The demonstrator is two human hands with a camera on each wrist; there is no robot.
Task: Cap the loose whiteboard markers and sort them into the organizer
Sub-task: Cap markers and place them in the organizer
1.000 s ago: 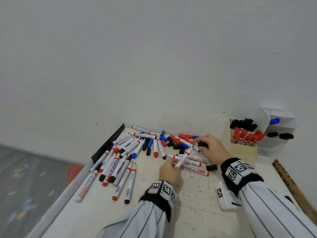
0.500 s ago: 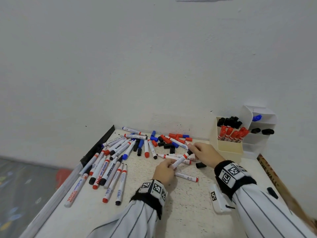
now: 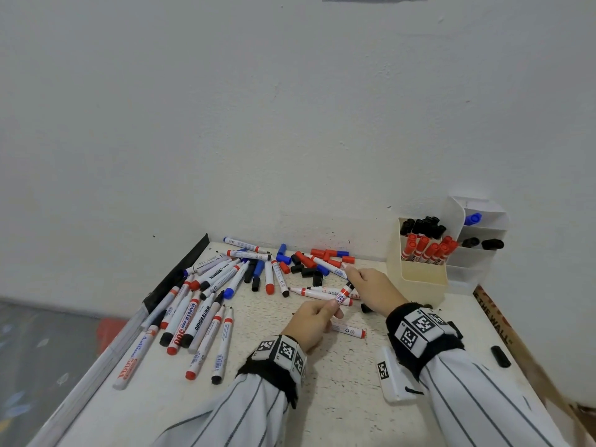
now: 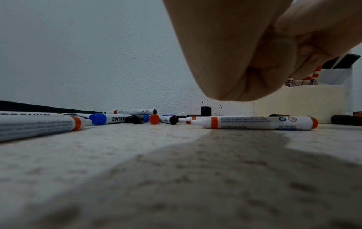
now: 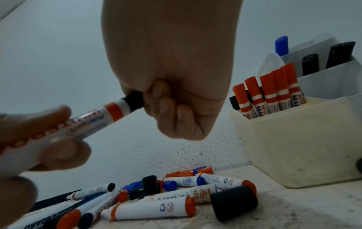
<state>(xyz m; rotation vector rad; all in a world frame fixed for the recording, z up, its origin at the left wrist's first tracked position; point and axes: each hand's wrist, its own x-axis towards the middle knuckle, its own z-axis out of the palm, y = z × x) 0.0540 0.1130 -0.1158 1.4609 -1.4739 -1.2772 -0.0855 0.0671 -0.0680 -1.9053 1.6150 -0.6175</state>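
White wall corner, left hand (image 3: 311, 321) gripping marker (image 3: 342, 296), right hand (image 3: 371, 290) gripping cap (image 5: 135, 100)

Bare table (image 3: 338, 398) near me; loose markers (image 3: 206, 304) crowd left and far, organizer (image 3: 416, 279) blocks the far right.

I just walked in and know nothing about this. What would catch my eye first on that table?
Two hands meet mid-table: the left hand holds a marker by its barrel while the right hand grips a black cap at its tip. Left of them lies a jumble of loose markers and stray caps. At the back right stands a cream organizer with capped red and black markers upright inside.
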